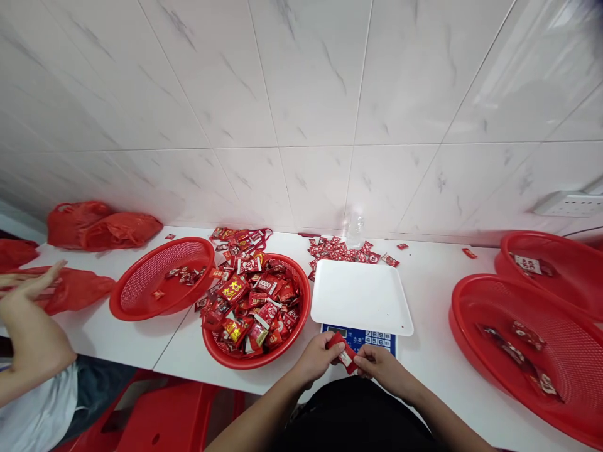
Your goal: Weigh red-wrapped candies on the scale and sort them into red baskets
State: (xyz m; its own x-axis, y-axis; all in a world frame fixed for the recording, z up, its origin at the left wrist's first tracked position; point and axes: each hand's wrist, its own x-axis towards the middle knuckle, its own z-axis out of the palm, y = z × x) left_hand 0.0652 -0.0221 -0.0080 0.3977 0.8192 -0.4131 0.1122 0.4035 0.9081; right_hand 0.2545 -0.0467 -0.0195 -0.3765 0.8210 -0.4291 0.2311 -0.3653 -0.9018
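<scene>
Both of my hands pinch a small red packet (347, 358) with a pale patch on its front. My left hand (316, 359) grips its upper left end, and my right hand (382, 369) has the lower right side. Just behind them is a blue digital scale (392, 344) with number keys, partly covered by my hands. The scale's white tray (360, 295) bears only a few dark specks. To the left, a red basket (305, 295) is heaped with red wrapped snack packets (268, 285).
Small red sachets (336, 250) lie behind the tray, near a clear plastic cup (355, 229). Another red basket (141, 276) stands left, and two red baskets (464, 307) right, each with few packets. A co-worker's arm (32, 320) reaches toward red plastic bags (80, 289). A red stool (164, 417) stands below.
</scene>
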